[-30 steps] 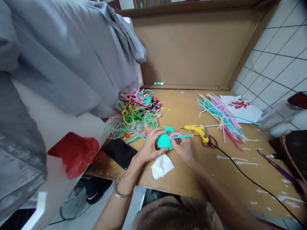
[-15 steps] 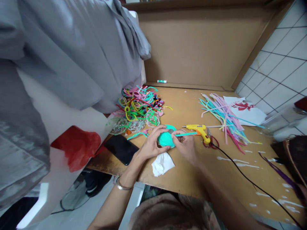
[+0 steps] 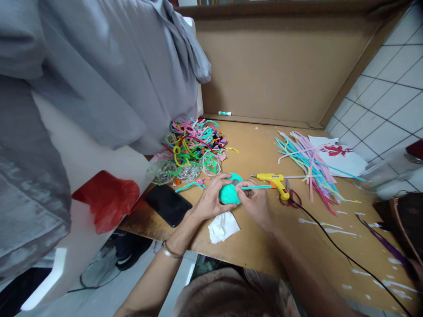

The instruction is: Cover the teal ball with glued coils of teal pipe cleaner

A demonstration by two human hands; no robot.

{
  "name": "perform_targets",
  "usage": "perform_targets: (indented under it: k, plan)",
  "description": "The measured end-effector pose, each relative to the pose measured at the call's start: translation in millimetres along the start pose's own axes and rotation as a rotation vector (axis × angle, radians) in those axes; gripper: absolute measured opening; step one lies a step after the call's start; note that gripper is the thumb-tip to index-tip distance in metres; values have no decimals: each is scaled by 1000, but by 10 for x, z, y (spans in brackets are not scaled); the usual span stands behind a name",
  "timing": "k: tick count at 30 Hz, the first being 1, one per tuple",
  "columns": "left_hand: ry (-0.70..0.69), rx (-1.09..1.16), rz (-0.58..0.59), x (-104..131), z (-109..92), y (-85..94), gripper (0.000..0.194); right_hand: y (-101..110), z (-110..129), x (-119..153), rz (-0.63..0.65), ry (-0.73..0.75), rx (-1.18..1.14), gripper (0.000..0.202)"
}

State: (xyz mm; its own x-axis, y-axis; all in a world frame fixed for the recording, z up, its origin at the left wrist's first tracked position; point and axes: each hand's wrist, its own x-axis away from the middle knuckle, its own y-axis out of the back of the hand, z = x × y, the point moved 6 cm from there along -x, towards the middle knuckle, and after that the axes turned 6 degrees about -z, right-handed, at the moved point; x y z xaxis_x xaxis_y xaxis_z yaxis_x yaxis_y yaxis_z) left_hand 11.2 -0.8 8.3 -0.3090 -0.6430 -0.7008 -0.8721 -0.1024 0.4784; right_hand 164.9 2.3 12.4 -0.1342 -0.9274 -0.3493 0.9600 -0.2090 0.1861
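Observation:
My left hand [image 3: 212, 197] is curled round a small round turquoise piece [image 3: 229, 195], its thumb along the near edge and its fingers over the far side. A turquoise pipe cleaner [image 3: 255, 187] is pinched between the thumb and fingers of my right hand [image 3: 253, 201]. One end of this strip meets the right side of the round piece, and the rest points out to the right. Just beyond the strip lies a yellow glue gun [image 3: 273, 181]. A crumpled white tissue [image 3: 224, 227] rests below the round piece.
Tangled colourful pipe cleaners [image 3: 194, 143] are heaped at the back left, above a black phone [image 3: 167, 205]. Red-handled scissors [image 3: 291, 199] touch the glue gun, whose black cord [image 3: 343, 250] runs right. More straight pipe cleaners [image 3: 310, 163] lie by a white paper [image 3: 346, 163]. A grey-clothed person [image 3: 109, 66] is at left.
The round piece has tilted slightly in my left hand, and the strip lies a little more level. My right hand keeps its pinch. The whole view has shifted slightly.

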Motion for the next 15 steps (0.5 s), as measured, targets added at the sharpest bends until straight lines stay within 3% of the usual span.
perform_targets:
  k: [7,15]
  plan:
    - [-47,22,17,-33,-7,3,65,-8,-6,7,-1,3,3,15]
    - [-44,69,-9,3,52,-8,78,-11,-18,3,0,32,19,13]
